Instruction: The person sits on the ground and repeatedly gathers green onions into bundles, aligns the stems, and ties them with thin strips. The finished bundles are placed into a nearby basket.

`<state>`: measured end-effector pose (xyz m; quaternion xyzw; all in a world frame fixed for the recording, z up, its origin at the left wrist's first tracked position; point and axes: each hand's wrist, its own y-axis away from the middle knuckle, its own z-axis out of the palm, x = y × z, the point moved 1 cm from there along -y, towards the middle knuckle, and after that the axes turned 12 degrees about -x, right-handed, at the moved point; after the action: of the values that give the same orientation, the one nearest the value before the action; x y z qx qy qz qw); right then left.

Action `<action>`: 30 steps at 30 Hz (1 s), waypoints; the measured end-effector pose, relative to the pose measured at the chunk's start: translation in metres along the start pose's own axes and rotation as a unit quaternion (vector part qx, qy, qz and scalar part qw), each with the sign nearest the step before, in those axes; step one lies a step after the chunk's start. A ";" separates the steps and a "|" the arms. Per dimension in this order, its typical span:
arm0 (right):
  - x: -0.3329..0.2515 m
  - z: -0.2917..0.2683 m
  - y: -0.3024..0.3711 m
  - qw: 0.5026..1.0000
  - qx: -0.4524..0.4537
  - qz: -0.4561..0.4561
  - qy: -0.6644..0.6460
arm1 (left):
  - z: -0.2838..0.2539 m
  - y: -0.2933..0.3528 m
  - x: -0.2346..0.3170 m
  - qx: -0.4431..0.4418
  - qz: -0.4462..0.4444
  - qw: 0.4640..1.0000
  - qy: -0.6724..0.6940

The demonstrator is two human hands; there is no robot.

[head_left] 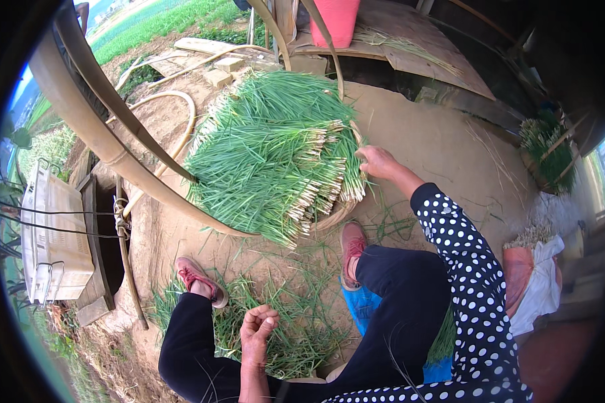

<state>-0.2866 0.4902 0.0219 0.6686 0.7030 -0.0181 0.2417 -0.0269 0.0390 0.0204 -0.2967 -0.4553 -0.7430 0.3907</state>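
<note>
A big round basket [335, 219] with tall bent bamboo handles stands on the ground before me. Bundles of green chives [262, 144] are heaped in it, their pale cut ends mostly facing right. My right hand [378, 163] is at the basket's right rim, its fingers curled in against it beside the stalk ends. My left hand [256, 330] is raised over my lap, the fingers bent into a loose fist with nothing visible in them. Loose chive leaves [282, 322] lie scattered on the ground under it, between my feet.
A white plastic crate [55, 235] stands at the left beside a dark gap. A yellowish hose [191, 111] curves across the ground behind the basket. Far back stands a pink bucket [335, 20]. At the right are another basket of greens [548, 151] and a white sack [544, 275].
</note>
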 end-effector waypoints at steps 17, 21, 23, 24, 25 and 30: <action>-0.077 0.072 -0.164 0.989 0.037 0.083 0.120 | -0.012 -0.024 -0.010 0.041 -0.062 0.997 -0.023; -0.080 0.069 -0.146 0.988 0.087 0.010 0.130 | -0.013 -0.023 -0.018 0.025 -0.095 0.995 -0.036; -0.081 0.055 -0.146 0.988 0.110 -0.027 0.106 | -0.016 -0.021 -0.024 0.022 -0.095 0.993 -0.059; -0.081 0.048 -0.146 0.988 0.117 -0.047 0.093 | -0.016 -0.021 -0.028 0.021 -0.089 0.994 -0.058; -0.081 0.042 -0.146 0.987 0.120 -0.061 0.085 | -0.016 -0.019 -0.032 0.017 -0.083 0.995 -0.051; -0.074 0.019 -0.172 0.996 -0.084 -0.026 0.003 | -0.016 -0.022 -0.040 -0.006 -0.091 0.988 -0.123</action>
<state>-0.4442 0.3966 -0.0190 0.6276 0.7198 0.0372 0.2943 -0.0259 0.0434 -0.0276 -0.3454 -0.5205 -0.7362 0.2603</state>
